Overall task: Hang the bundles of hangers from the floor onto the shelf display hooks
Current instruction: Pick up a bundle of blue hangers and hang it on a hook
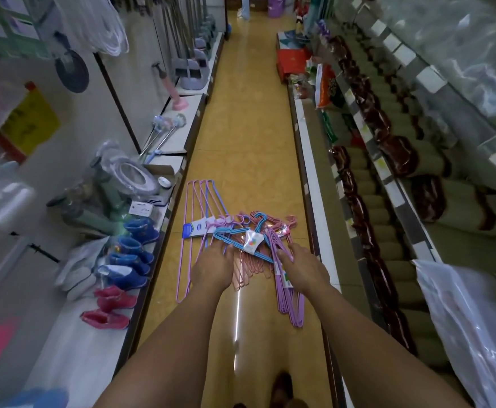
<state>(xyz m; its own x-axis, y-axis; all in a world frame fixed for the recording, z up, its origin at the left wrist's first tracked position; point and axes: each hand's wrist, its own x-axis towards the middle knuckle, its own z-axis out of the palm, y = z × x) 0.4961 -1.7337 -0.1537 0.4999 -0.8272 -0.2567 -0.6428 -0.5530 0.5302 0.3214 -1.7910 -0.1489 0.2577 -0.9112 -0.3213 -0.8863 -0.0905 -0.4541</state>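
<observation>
Several bundles of wire hangers lie in a heap on the yellow aisle floor [249, 148]. A blue bundle [235, 244] with a white label lies on top in the middle. A pink bundle [245, 270] is under it, a purple bundle [289, 293] lies to the right, and long purple and blue hangers [195, 207] lie to the left. My left hand [211, 269] reaches down onto the blue bundle's left end, fingers bent over the wires. My right hand [301, 267] touches the purple bundle's upper part, fingers curled on it. How firmly either hand holds is hidden by the hands.
The aisle is narrow. The left shelf [99, 328] carries small blue and red boots [129, 260], plungers and packed goods. The right shelving [388, 201] holds rolled goods and plastic bags [473, 328]. A shoe [282, 387] shows at the bottom edge.
</observation>
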